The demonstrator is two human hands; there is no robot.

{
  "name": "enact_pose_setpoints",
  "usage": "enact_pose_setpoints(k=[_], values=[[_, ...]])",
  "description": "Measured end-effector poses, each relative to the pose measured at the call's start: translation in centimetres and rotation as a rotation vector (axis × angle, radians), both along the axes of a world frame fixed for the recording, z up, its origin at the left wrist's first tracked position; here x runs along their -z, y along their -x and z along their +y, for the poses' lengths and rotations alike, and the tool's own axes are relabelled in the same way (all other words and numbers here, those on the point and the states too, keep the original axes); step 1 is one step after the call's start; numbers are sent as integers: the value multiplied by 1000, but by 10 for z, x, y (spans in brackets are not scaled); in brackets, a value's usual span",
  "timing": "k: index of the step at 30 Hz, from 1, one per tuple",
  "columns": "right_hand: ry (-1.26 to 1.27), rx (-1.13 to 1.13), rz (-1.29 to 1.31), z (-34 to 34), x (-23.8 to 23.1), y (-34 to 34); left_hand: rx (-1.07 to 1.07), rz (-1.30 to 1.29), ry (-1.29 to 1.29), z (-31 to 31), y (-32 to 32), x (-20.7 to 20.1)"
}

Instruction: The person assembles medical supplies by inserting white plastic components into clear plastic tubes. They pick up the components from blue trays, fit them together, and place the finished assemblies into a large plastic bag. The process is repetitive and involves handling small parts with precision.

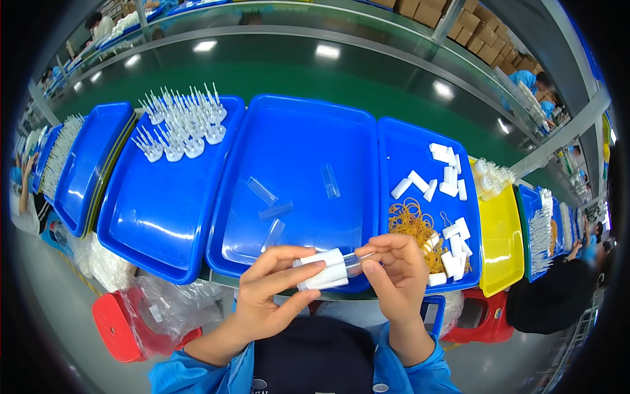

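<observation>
I've got the left hand [264, 292] curled round a bunch of white tubes [323, 268], lower centre of frame; right hand [400, 274] pinches a clear tube [354, 264] at the bunch's right end; can't tell how far in it sits; middle tray [302, 131], centre, has loose clear pieces [263, 191]; right tray [401, 141], right of centre, has white pieces [419, 180] and rubber bands [410, 222]; spiked parts [190, 125] upper left, in the left tray [157, 210].

Middle tray [295, 148]: loose tubes [262, 191]. Left tray [151, 210]: stemmed pieces [193, 146], far end. Right tray [410, 148]: rubber bands [410, 223] front left, cylinders [401, 188] behind and right.
</observation>
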State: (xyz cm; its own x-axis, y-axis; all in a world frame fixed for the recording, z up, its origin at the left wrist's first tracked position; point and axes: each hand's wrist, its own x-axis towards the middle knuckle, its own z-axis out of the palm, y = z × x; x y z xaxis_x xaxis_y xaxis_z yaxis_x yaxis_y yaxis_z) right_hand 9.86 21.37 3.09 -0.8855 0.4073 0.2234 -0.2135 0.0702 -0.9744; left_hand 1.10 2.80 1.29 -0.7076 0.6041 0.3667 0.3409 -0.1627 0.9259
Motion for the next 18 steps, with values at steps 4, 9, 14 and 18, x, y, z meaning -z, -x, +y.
enact_pose_setpoints(k=[4,9,14,18], values=[[-206,175,52,-15,4,0,17,110,-8,3,-3,8],[-630,423,5,-44,1,15,-245,436,-1,16,-9,14],[-917,482,39,-49,1,15,-325,498,-7,17,-10,16],[-913,505,84,-56,9,23,-381,523,40,14,-7,16]])
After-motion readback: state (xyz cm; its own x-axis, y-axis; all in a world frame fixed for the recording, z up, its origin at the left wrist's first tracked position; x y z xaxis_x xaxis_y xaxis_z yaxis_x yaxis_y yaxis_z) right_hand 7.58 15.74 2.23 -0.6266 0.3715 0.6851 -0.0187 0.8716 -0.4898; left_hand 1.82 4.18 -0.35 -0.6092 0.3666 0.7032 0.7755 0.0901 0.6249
